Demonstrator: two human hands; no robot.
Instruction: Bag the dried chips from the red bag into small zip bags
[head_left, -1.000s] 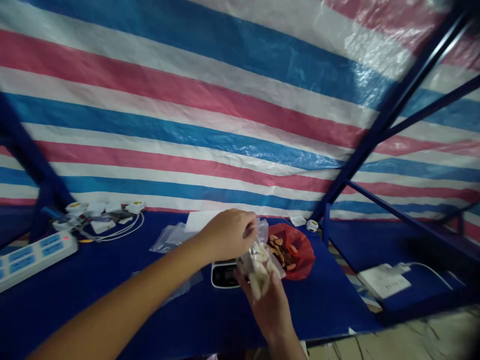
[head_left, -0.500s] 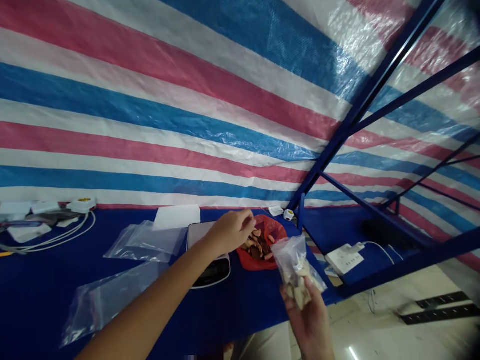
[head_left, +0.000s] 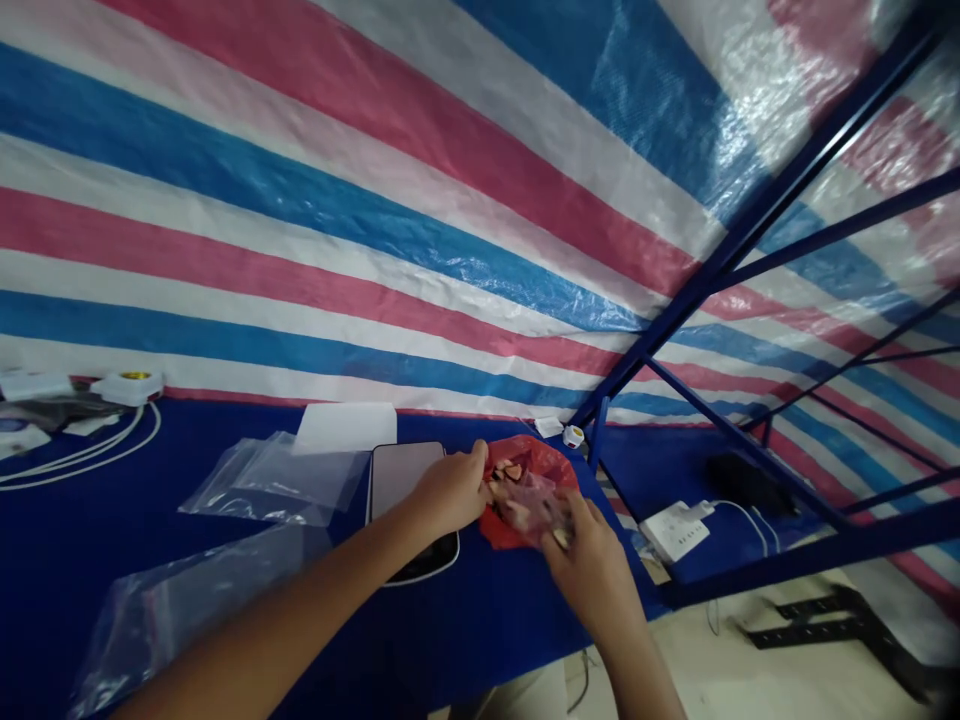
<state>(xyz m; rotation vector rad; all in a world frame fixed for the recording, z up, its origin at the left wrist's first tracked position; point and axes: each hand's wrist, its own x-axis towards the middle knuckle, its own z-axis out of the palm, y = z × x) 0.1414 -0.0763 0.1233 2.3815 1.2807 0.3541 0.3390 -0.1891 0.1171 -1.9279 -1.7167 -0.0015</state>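
My right hand is closed on a clear plastic bag with pale chunks in it. The bag is tilted over a red plastic bag lying open on the blue table, and motion blurs it. Brown and pinkish dried pieces show inside the red bag. At the red bag's left edge, my left hand has its fingers pinched together; whether they grip the red rim or the clear bag cannot be made out. Under my left wrist sits a white kitchen scale, partly covered by the forearm.
Clear zip bags and a white sheet lie left of the scale, with a larger clear bag nearer me. White cables are far left. A blue metal frame and a power strip stand right.
My right hand has moved left and up, bringing the clear bag from beside the red bag to over it. My left hand has shifted slightly left and down to the red bag's edge.
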